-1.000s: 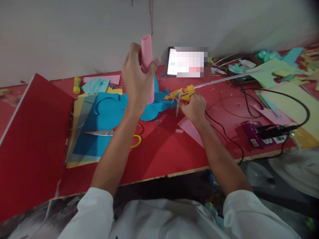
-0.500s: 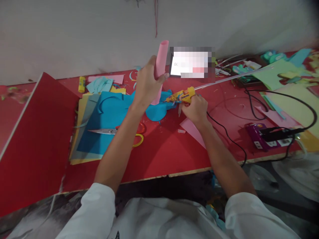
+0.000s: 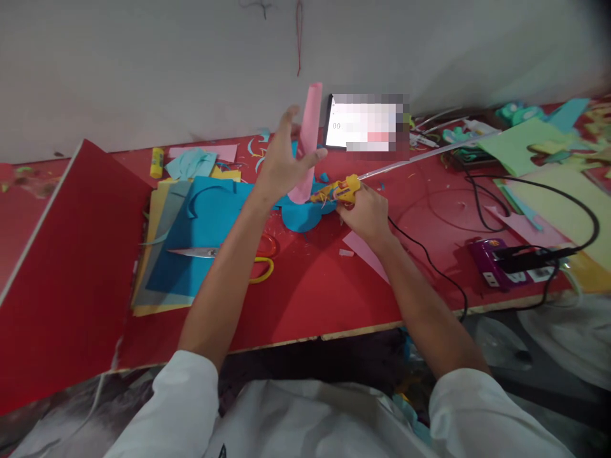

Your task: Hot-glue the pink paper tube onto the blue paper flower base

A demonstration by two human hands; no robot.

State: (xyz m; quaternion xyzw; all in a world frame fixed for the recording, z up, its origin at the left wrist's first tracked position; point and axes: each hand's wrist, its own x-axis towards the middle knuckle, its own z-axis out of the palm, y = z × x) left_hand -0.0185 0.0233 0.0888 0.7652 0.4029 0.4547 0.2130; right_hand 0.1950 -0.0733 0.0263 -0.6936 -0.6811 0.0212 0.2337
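Observation:
A rolled pink paper tube stands upright, leaning slightly, on a blue cut-paper shape with rounded lobes. Beside the tube, my left hand is open, with thumb and fingers spread around it. My right hand grips a yellow hot glue gun, its nozzle pointing left at the foot of the tube. A long clear glue stick runs out of the gun's back to the right. Whether the nozzle touches the tube, I cannot tell.
Scissors lie on stacked coloured paper at left, near a glue stick tube. A lit screen leans at the wall. Right are a purple power box, black cables and paper scraps. A red board stands left.
My left hand's fingers have spread and loosened from the pink tube, which stands a little more upright. My right hand has moved the glue gun left and slightly down, to the tube's foot.

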